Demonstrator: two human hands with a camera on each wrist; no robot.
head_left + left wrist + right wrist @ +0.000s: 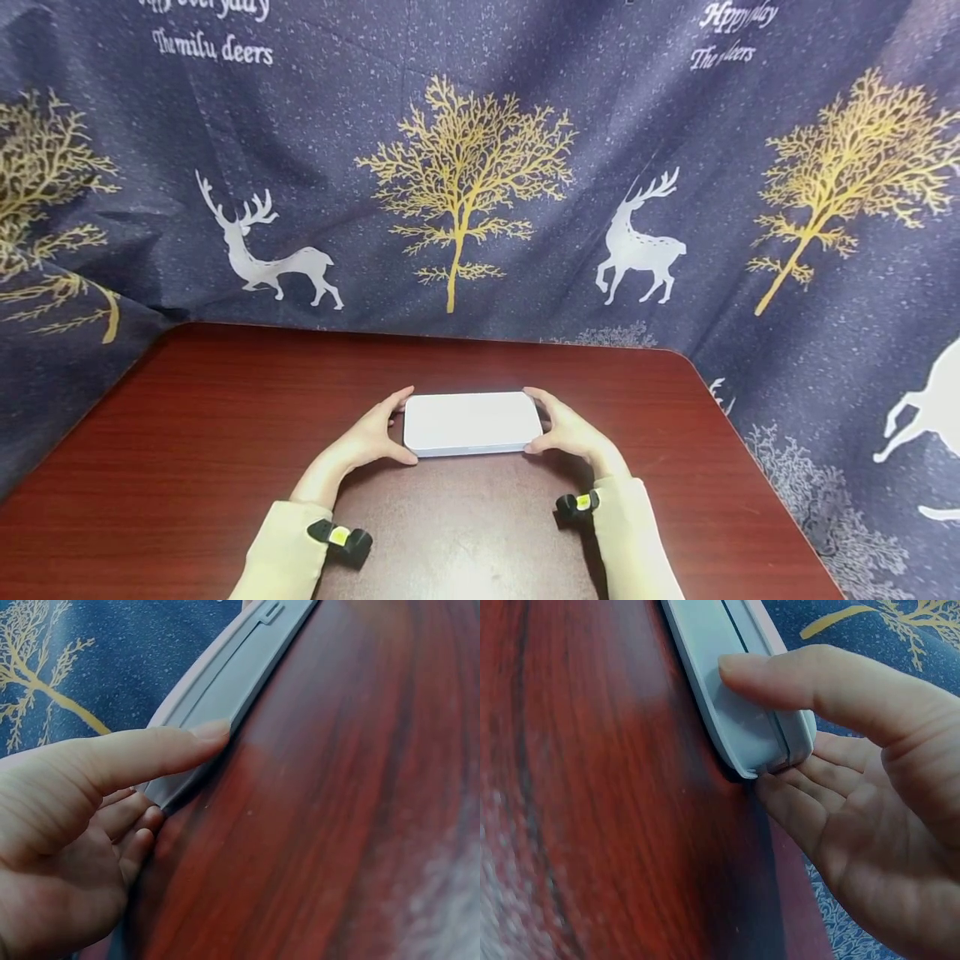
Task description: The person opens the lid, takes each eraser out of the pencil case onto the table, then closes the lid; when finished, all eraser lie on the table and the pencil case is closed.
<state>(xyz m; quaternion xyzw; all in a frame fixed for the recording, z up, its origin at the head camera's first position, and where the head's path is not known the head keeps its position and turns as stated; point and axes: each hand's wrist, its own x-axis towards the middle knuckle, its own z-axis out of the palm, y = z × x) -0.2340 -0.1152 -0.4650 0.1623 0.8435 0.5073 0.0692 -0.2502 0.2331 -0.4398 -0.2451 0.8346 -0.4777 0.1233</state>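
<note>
A flat white case (472,422) with rounded corners lies lengthwise across the middle of the table, close over the wood. My left hand (372,433) grips its left end, thumb on the near side and fingers round the end and far side. At the right end my right hand (572,429) holds it the same way. In the left wrist view, the case's greyish side (232,679) shows a long seam and a small rectangular detail beyond the thumb. A seam also runs along the case (739,739) in the right wrist view. Its underside is hidden.
The reddish-brown wooden table (187,450) has rounded far corners and a glossy glare near its front. Behind it hangs a dark blue cloth (525,267) printed with white deer and golden trees. Each cream sleeve (281,550) carries a black wrist camera (348,543).
</note>
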